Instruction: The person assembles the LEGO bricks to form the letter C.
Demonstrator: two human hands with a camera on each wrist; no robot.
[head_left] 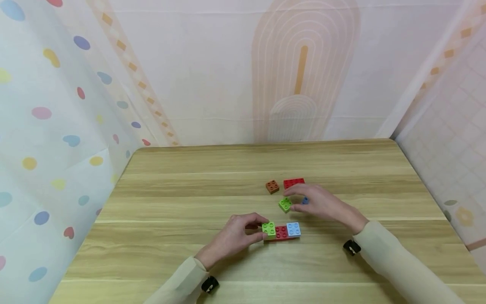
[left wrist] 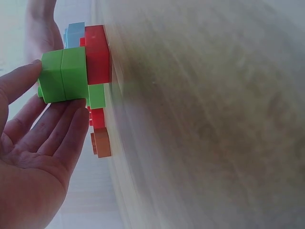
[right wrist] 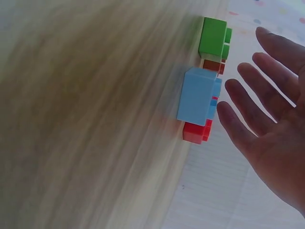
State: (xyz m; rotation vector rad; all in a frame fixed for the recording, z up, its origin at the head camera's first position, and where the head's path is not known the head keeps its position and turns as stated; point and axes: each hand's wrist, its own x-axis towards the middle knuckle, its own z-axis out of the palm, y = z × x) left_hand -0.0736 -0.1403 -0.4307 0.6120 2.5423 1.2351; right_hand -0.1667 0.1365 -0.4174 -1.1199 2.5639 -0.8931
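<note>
On the left end of the long red brick (head_left: 281, 233) sits a stack of 2 green bricks (left wrist: 74, 74), pinched by the left hand (head_left: 238, 234); a light blue brick (head_left: 293, 229) caps the right end. Beyond the long red brick, the right hand (head_left: 320, 202) hovers with fingers spread, its thumb beside a loose green brick (head_left: 285, 204); whether they touch cannot be told. Farther beyond it lie a brown brick (head_left: 272, 186) and a second red brick (head_left: 294, 182), with a blue brick (head_left: 305, 200) partly hidden by the right hand.

The likeliest trouble is crowding: fingers closing on the loose green brick could also bump the blue brick or shove the brown brick away. How firmly the stack is seated does not show, so an uneven squeeze or upward pull from the left hand might tilt it or pop it off the long red brick's studs. Pressing on 1 end alone could rock that brick off the tabletop (head_left: 171, 236).
</note>
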